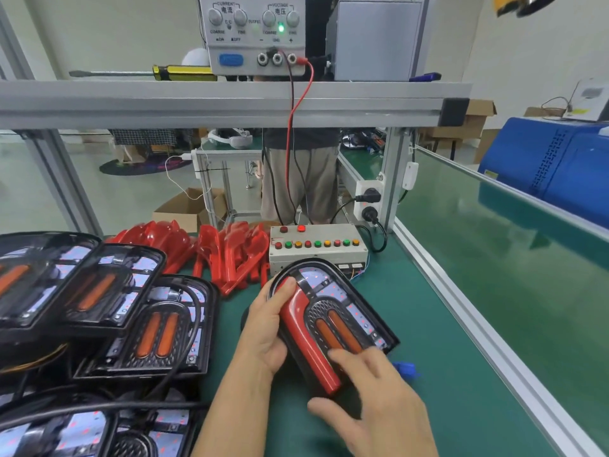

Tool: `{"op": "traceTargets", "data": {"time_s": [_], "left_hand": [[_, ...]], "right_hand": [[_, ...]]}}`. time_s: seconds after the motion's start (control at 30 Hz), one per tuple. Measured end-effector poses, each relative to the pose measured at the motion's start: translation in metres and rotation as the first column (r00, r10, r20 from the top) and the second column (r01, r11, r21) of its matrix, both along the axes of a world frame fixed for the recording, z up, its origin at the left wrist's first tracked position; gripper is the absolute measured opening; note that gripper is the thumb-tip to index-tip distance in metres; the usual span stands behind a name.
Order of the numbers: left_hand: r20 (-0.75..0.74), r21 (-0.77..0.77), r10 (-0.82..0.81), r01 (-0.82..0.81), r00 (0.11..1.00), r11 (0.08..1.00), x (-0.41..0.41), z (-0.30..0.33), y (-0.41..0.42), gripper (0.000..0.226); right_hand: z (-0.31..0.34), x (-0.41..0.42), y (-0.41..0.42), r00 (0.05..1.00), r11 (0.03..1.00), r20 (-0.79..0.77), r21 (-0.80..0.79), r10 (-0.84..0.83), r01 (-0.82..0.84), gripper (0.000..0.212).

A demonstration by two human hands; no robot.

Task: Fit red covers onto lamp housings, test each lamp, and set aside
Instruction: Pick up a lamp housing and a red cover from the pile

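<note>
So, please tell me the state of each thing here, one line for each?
Lamp housing: on the bench, red cover only partly on.
Red cover: lying along the housing's left side.
Left hand: gripping the housing's left edge.
Right hand: fingers pressing the housing's near end.
Power supply: green light on.
Button box: one top red light on.

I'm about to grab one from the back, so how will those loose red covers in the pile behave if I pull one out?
The red covers look like thin, glossy moulded plastic: probably light, fairly stiff, a bit slippery. They lie interlocked in the pile, so pulling one may drag or topple its neighbours.
</note>
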State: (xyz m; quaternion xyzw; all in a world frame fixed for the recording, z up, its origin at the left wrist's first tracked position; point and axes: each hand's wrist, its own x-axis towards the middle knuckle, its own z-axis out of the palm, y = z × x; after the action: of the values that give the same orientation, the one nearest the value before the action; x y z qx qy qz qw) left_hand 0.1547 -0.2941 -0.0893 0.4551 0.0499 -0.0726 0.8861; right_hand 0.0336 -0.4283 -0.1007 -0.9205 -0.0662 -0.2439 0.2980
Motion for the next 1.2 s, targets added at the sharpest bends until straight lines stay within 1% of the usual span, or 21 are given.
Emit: {"op": "traceTargets", "data": {"time_s": [0.03, 0.07, 0.1, 0.13, 0.2, 0.23, 0.27, 0.37, 0.4, 0.43, 0.5, 0.53, 0.67, 0.77, 0.87, 0.93, 1.0, 1.1, 1.2], "left_hand": [[0.000, -0.012, 0.013, -0.013, 1.000, 1.000, 0.000, 0.001, 0.001, 0.044], [0.003, -0.019, 0.026, -0.026, 1.000, 0.999, 0.000, 0.002, 0.002, 0.044], [0.009, -0.023, 0.037, -0.037, 0.999, 0.999, 0.001, 0.003, 0.002, 0.044], [0.014, -0.025, 0.045, -0.044, 0.999, 0.999, 0.001, 0.004, 0.002, 0.044], [0.016, -0.021, 0.038, -0.038, 0.999, 0.999, 0.000, 0.006, 0.000, 0.045], [0.013, -0.016, 0.026, -0.026, 1.000, 1.000, -0.001, 0.007, -0.002, 0.046], [0.009, -0.011, 0.015, -0.015, 1.000, 1.000, -0.002, 0.008, -0.003, 0.046], [0.008, -0.007, 0.022, -0.022, 1.000, 1.000, -0.004, 0.010, -0.006, 0.049], [0.012, -0.006, 0.026, -0.026, 1.000, 1.000, -0.004, 0.011, -0.005, 0.050], [0.015, -0.009, 0.027, -0.027, 1.000, 1.000, -0.004, 0.011, -0.005, 0.050], [0.006, -0.014, 0.016, -0.016, 1.000, 1.000, -0.004, 0.011, -0.002, 0.050], [-0.003, -0.016, 0.011, -0.011, 1.000, 1.000, -0.005, 0.011, -0.001, 0.051], [-0.045, -0.028, 0.026, -0.027, 0.999, 0.999, -0.004, 0.009, 0.001, 0.054], [-0.059, 0.007, 0.021, -0.021, 0.998, 1.000, -0.001, 0.008, 0.002, 0.049], [-0.058, 0.036, 0.024, -0.022, 0.998, 0.999, 0.002, 0.006, 0.003, 0.043], [-0.072, 0.030, 0.047, -0.045, 0.996, 0.999, 0.004, 0.004, 0.003, 0.042], [-0.100, 0.018, 0.069, -0.068, 0.993, 0.998, 0.005, 0.002, 0.001, 0.046], [-0.165, -0.004, 0.081, -0.083, 0.983, 0.997, 0.007, 0.003, -0.003, 0.056], [-0.146, 0.021, 0.089, -0.087, 0.985, 0.996, 0.005, 0.003, -0.008, 0.059]], "right_hand": [[0.002, -0.004, -0.003, 0.985, 0.978, -0.170, 0.202, -0.018, 0.053, 0.041], [0.002, -0.007, -0.005, 0.941, 0.911, -0.337, 0.391, 0.007, 0.133, 0.042], [-0.001, -0.008, -0.007, 0.897, 0.822, -0.439, 0.529, 0.054, 0.210, 0.041], [-0.004, -0.007, -0.008, 0.863, 0.726, -0.492, 0.635, 0.117, 0.263, 0.044], [-0.001, -0.004, -0.006, 0.803, 0.524, -0.506, 0.798, 0.316, 0.297, 0.063], [0.001, -0.001, -0.002, 0.787, 0.439, -0.473, 0.850, 0.396, 0.290, 0.069], [0.001, 0.004, 0.001, 0.787, 0.378, -0.437, 0.882, 0.435, 0.281, 0.070], [-0.002, 0.014, 0.006, 0.815, 0.236, -0.368, 0.928, 0.447, 0.290, 0.054], [-0.005, 0.016, 0.005, 0.814, 0.207, -0.352, 0.935, 0.462, 0.286, 0.055], [-0.007, 0.018, 0.005, 0.807, 0.187, -0.332, 0.943, 0.488, 0.275, 0.060], [-0.007, 0.020, 0.006, 0.776, 0.166, -0.299, 0.954, 0.555, 0.249, 0.071], [-0.007, 0.022, 0.005, 0.767, 0.180, -0.296, 0.955, 0.569, 0.236, 0.074], [-0.014, 0.031, 0.002, 0.784, 0.286, -0.321, 0.939, 0.532, 0.190, 0.074], [-0.015, 0.032, 0.004, 0.780, 0.320, -0.336, 0.929, 0.528, 0.183, 0.073], [-0.015, 0.031, 0.004, 0.791, 0.328, -0.330, 0.929, 0.515, 0.173, 0.066], [-0.014, 0.031, 0.005, 0.801, 0.344, -0.333, 0.924, 0.497, 0.170, 0.056], [-0.013, 0.031, 0.006, 0.813, 0.351, -0.340, 0.919, 0.473, 0.180, 0.047], [-0.014, 0.031, 0.007, 0.820, 0.340, -0.352, 0.917, 0.450, 0.208, 0.044], [-0.010, 0.032, 0.003, 0.820, 0.327, -0.349, 0.921, 0.454, 0.211, 0.041]]}}
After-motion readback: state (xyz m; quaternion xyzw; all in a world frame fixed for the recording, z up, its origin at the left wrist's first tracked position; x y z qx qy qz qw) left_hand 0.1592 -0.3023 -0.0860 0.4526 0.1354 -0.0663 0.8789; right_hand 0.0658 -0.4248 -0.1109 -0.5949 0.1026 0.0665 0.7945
